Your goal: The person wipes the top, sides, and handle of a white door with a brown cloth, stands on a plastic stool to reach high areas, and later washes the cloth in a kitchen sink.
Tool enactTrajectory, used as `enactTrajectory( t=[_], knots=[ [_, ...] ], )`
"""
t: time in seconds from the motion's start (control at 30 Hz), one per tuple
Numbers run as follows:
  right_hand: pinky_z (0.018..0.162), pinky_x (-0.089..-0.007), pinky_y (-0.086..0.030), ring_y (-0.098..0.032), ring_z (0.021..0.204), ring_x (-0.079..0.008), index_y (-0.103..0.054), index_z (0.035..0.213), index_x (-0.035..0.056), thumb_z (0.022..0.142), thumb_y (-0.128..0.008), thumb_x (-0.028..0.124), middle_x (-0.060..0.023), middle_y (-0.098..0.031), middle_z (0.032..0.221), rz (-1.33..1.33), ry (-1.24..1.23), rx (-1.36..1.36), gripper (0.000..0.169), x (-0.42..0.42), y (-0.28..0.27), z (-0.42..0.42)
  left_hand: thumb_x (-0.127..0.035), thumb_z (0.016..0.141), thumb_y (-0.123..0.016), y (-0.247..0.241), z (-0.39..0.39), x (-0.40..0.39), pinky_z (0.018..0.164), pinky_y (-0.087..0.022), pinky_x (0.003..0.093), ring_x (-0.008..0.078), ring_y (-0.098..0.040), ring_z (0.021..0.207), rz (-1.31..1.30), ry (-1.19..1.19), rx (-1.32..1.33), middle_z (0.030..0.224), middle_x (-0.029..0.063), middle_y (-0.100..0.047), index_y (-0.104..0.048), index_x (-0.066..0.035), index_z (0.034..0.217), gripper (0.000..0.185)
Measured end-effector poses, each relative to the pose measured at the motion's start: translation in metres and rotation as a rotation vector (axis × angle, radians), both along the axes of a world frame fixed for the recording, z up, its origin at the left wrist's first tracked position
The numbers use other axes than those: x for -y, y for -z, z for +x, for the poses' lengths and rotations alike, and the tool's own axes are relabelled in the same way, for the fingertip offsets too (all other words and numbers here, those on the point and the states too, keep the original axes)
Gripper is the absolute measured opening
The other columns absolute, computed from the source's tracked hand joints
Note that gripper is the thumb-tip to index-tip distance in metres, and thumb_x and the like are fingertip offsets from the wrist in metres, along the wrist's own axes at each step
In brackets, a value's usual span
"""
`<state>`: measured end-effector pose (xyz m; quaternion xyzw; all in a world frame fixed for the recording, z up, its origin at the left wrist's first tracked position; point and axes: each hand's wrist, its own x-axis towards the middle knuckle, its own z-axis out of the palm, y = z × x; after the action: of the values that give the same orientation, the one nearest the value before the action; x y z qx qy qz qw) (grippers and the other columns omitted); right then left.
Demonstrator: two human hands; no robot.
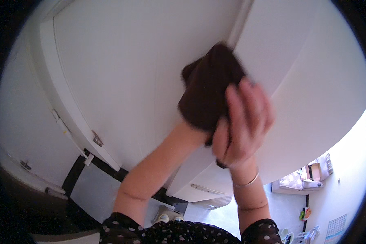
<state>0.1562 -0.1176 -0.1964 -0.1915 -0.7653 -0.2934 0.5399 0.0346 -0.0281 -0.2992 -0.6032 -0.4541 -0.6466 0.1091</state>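
A dark brown cloth (212, 88), blurred by motion, is bunched up in front of me before a white panel (119, 70). My right hand (247, 122) grips its right edge, fingers on the near face and thumb low; a thin bangle circles that wrist. From the lower left my left forearm (161, 161) reaches up to the cloth's lower edge. The cloth covers my left hand, so its fingers are hidden. Whether the cloth touches the panel behind it I cannot tell.
A metal hinge (97, 138) sits on the white frame at left. To the right a broad white surface (317, 91) bulges outward. Below is a white front with a long handle (207, 189). Farther off are a sofa (292, 187) and a wall calendar (335, 228). My shoes (163, 217) show underneath.
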Motion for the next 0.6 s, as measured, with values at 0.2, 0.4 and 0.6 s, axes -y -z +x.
enactTrajectory(
  t=[0.2,0.4,0.6],
  knots=[
    [0.103,-0.0485,-0.027,-0.042,0.119,-0.0259,-0.067,0.109,0.0135,0.074,-0.059,0.014,-0.0039,-0.053,0.126,-0.172,-0.176,0.152,0.036,-0.009,0.231,0.041,-0.022,0.084,-0.054,0.168,0.042,0.059,0.088,-0.039,0.0382,0.0285,-0.05,0.097,-0.374,0.062,0.101,0.102,0.0091,-0.054,-0.053,-0.01,0.106,0.025],
    [0.087,-0.0395,-0.039,-0.049,0.106,-0.0248,-0.065,0.108,0.0054,0.066,-0.058,0.01,-0.0056,-0.056,0.12,-0.514,-0.206,0.108,0.043,0.022,0.306,0.047,-0.021,0.084,-0.055,0.125,0.056,0.124,0.087,-0.04,0.038,0.0286,-0.051,0.095,-0.572,0.099,0.13,0.1,0.0089,-0.055,-0.054,-0.011,0.105,0.024],
    [0.074,-0.035,-0.037,-0.05,0.086,-0.0209,-0.066,0.096,0.0049,0.068,-0.06,0.006,-0.0069,-0.059,0.105,-0.144,-0.195,-0.299,0.028,-0.004,0.173,0.038,-0.021,0.076,-0.063,0.052,0.032,0.12,0.079,-0.044,0.0431,0.0316,-0.054,0.09,-0.152,-0.068,-0.453,0.096,0.009,-0.057,-0.06,-0.009,0.096,0.024]
  ],
)
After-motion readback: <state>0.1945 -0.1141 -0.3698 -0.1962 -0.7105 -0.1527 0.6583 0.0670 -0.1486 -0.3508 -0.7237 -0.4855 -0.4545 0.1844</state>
